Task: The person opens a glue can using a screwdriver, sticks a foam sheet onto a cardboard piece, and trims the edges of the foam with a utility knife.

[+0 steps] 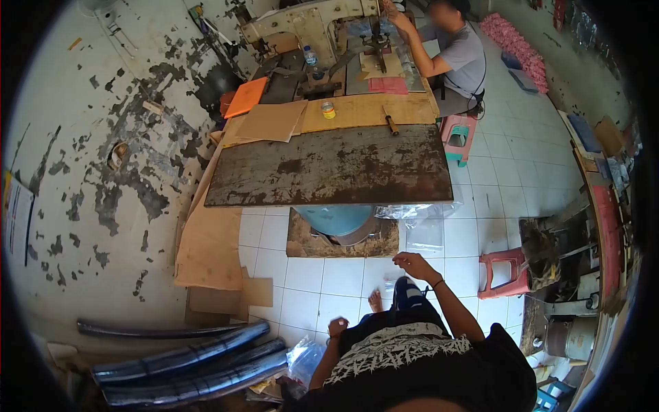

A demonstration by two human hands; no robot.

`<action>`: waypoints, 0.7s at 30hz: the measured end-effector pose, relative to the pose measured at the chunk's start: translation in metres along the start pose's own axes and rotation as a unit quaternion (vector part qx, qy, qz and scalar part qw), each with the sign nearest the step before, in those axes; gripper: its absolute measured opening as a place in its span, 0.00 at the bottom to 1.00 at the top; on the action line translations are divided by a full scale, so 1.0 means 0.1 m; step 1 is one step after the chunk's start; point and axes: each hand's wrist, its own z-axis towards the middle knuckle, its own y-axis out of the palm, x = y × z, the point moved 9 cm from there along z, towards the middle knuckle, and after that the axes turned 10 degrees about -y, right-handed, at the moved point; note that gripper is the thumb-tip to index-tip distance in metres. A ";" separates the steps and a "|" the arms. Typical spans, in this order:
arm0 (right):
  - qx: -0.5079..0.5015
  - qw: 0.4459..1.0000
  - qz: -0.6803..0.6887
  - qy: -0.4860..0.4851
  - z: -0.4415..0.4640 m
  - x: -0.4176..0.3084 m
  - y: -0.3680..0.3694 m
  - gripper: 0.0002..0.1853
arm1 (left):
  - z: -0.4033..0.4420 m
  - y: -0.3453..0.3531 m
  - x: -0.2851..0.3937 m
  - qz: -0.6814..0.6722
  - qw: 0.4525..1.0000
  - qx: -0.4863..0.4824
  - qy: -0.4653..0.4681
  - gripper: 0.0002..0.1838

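Note:
My left hand (338,326) hangs low beside my body with its fingers curled in, and nothing shows in it. My right hand (410,263) is held out in front of my right leg. Its fingers are loosely bent and apart, with no object visible in them. Both hands are away from the worn dark tabletop (329,165), which is ahead of me. Near its far edge lies a screwdriver-like tool (391,125) with a yellow and black handle. A small yellow tin (328,110) stands on the lighter wooden strip, right of some brown cardboard sheets (269,121).
A co-worker (461,58) sits at a large machine (312,24) at the back. Red stools (504,272) and a cluttered bench (563,323) are at right. Long black-wrapped rolls (185,353) lie at lower left. A blue rounded object (336,220) is under the table.

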 end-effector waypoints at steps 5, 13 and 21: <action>0.141 0.986 0.088 -0.001 0.53 -0.08 -0.51 0.12 | 0.83 -1.49 2.00 -0.048 0.970 0.180 0.153 0.10; 0.266 0.961 0.074 -0.013 2.23 0.10 -1.68 0.11 | 2.07 -2.50 4.90 -0.142 0.933 0.158 0.289 0.08; 0.330 0.914 -0.236 0.020 3.36 0.21 -2.43 0.17 | 3.72 -2.50 5.91 -0.058 0.915 0.295 0.268 0.19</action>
